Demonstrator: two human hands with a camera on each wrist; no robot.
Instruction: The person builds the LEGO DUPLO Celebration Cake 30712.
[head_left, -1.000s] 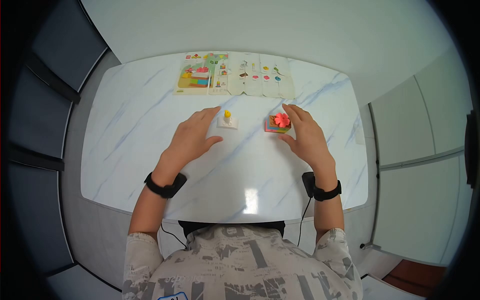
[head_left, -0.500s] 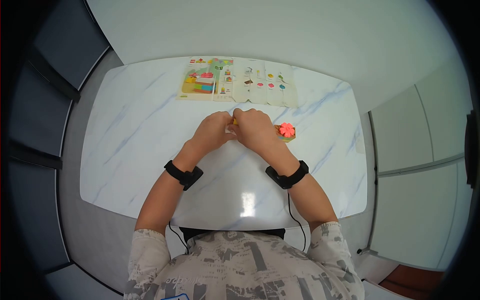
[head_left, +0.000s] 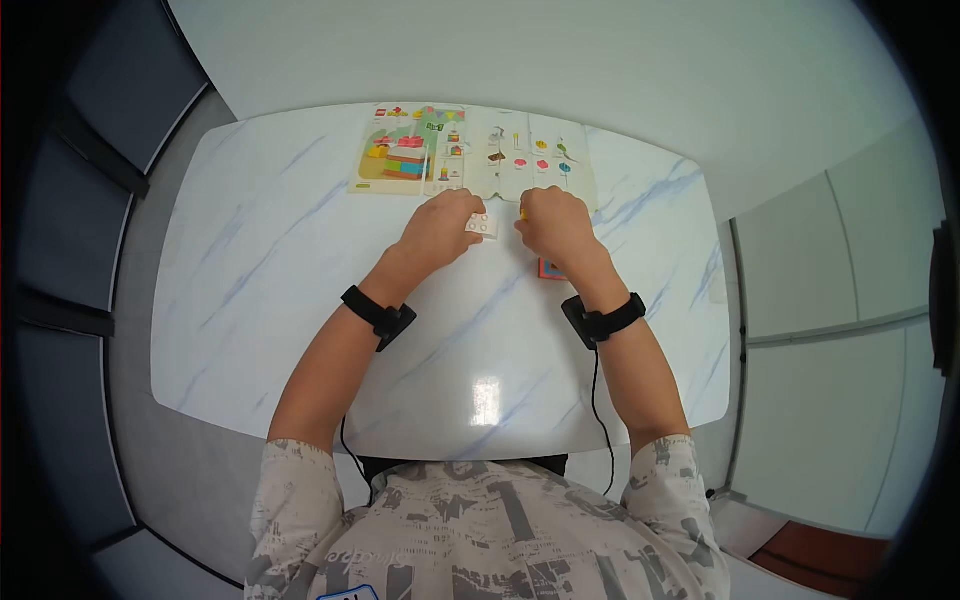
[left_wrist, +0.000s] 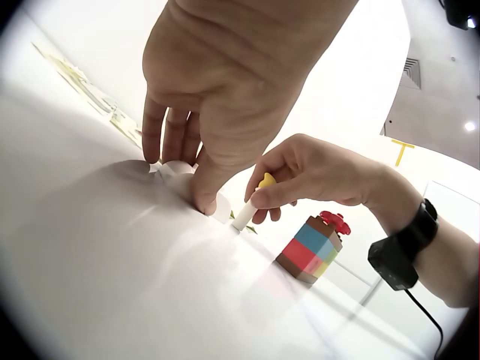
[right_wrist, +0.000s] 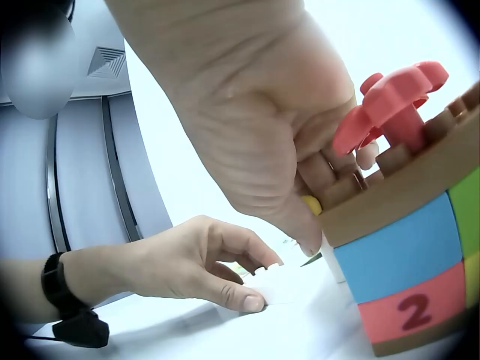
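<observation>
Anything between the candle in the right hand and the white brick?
Nothing visible: just bare tabletop separates the candle in the right hand from the white brick the left hand grips. The flower-topped stack stands aside.

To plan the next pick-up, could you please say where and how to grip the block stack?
Probably pinch the block stack by its broad side walls, from above: it stands upright, while the red flower jutting from its studded top looks a narrower hold.
</observation>
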